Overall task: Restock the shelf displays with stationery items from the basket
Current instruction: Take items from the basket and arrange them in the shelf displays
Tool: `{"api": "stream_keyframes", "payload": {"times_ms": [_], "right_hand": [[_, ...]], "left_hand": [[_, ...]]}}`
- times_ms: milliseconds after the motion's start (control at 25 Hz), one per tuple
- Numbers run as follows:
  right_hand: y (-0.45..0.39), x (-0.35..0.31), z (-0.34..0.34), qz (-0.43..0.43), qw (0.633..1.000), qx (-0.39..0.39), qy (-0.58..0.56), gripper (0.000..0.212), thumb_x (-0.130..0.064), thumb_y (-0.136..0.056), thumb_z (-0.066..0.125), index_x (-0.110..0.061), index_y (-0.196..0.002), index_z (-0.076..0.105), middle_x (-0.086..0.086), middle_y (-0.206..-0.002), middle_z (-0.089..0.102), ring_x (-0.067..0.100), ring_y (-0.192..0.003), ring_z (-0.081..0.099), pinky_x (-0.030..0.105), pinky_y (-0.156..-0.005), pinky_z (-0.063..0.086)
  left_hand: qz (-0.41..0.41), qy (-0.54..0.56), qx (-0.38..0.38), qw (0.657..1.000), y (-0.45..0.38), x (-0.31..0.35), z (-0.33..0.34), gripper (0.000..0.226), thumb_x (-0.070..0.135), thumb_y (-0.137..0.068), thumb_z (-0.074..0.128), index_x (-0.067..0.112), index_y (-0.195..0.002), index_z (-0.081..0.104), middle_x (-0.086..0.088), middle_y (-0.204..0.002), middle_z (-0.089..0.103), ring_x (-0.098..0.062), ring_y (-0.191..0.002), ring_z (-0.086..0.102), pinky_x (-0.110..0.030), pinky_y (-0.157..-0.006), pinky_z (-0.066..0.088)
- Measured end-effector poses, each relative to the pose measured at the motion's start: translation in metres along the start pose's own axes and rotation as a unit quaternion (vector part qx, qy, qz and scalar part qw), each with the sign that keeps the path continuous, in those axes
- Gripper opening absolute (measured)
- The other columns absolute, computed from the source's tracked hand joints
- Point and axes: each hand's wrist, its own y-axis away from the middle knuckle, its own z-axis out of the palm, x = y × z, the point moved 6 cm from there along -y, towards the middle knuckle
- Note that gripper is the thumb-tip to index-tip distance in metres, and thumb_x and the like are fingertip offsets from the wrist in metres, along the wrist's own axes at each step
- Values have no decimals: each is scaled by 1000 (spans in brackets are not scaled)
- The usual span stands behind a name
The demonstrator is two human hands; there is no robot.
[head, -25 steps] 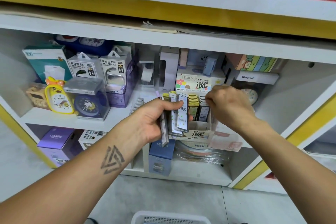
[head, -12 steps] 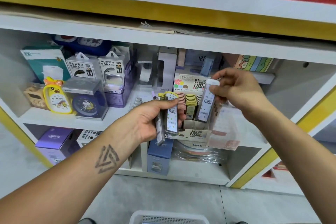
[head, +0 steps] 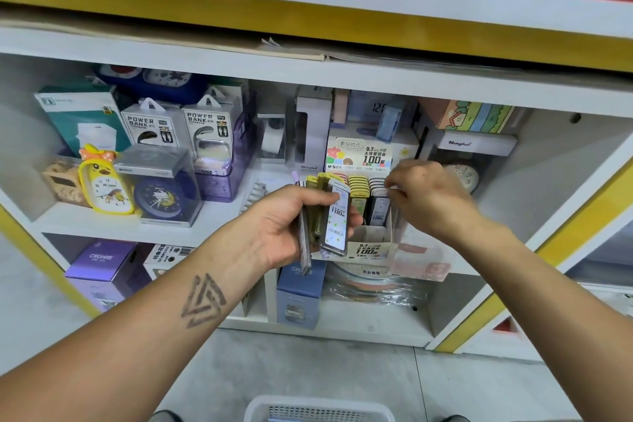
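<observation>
My left hand (head: 291,223) grips a fan of several flat pencil-lead cases (head: 337,216) in front of the shelf. Behind them stands a cardboard display box (head: 371,241) marked 0.7 and 100, with rows of yellow and dark cases upright in it. My right hand (head: 428,195) is at the box's right side, fingers curled down onto the top of a dark case (head: 380,207) in the right-hand row. Whether those fingers still pinch the case is hidden. A white basket (head: 318,409) shows at the bottom edge.
The white shelf (head: 102,216) holds clocks (head: 106,185), power bank boxes (head: 178,128) and a purple box at left. More boxes and a clock sit behind my right hand. Purple and blue boxes stand in the compartment below. Grey floor lies beneath.
My right hand, which held a dark lead case up in the air half a second ago, has come down and set it into the box's right-hand row. The left hand kept its bundle.
</observation>
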Motion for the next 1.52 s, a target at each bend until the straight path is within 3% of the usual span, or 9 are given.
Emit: {"api": "stream_keyframes", "payload": {"times_ms": [160,240,440,600,800,1080,1200,1360,1520], "right_hand": [[-2,-6,-10,48,970,36,-236,13,-30,-94,66,-23,-97,76,-9,-89,73,9,-81,65,24,-71,51],[0,-17,-4,83,912,-49,-399,17,-36,-89,73,-24,-102,74,-7,-83,75,8,-72,68,23,-67,51],[4,-20,-7,120,825,-73,-548,25,-8,-80,80,-5,-103,71,11,-75,74,16,-57,62,25,-54,47],[1,12,-28,143,856,21,-497,17,-3,-81,80,-13,-87,68,7,-68,68,13,-53,59,25,-48,45],[2,16,-27,78,971,57,-219,19,-16,-84,78,-25,-84,60,-7,-76,64,13,-69,60,22,-60,45],[1,-4,-8,4,1000,24,14,14,-28,-94,62,-18,-99,70,-1,-107,66,30,-95,62,36,-71,50],[0,-7,-12,13,997,46,-54,18,-27,-96,61,-18,-100,76,-5,-104,69,19,-91,63,31,-74,51],[2,-21,4,120,872,-55,-472,17,-25,-90,74,-16,-105,73,-5,-74,72,3,-54,59,16,-53,45],[3,-28,3,157,786,-74,-593,24,1,-84,75,0,-106,64,12,-71,66,15,-50,56,22,-46,44]], "left_hand": [[-8,-13,-14,1000,-2,-2,0,17,-1,-86,62,-7,-96,74,-27,-103,72,-37,-91,73,-43,-67,62],[-10,-24,-32,999,-1,-4,4,15,0,-83,64,-1,-86,78,-24,-100,73,-36,-89,74,-42,-67,61],[-8,-17,-27,999,0,-2,9,21,3,-79,68,-1,-98,76,-22,-106,73,-34,-93,73,-48,-75,61],[24,2,44,999,-3,8,-7,17,-3,-91,54,-6,-102,67,-25,-97,74,-34,-82,75,-43,-65,62],[36,-1,63,997,-1,11,-10,13,-2,-92,55,-4,-102,64,-25,-93,74,-34,-77,75,-42,-66,62],[21,-4,28,999,1,2,1,28,-3,-89,61,-8,-117,62,-24,-98,74,-34,-81,75,-44,-64,62],[11,-21,6,1000,1,-1,4,24,-2,-86,64,-6,-110,65,-23,-97,74,-33,-81,75,-41,-62,62],[2,-32,-27,999,2,-5,10,14,0,-82,68,-1,-93,76,-21,-95,74,-30,-79,75,-43,-66,62],[-2,-21,-12,1000,4,-2,8,18,4,-86,64,-1,-101,74,-23,-102,73,-33,-86,74,-46,-72,62]]}}
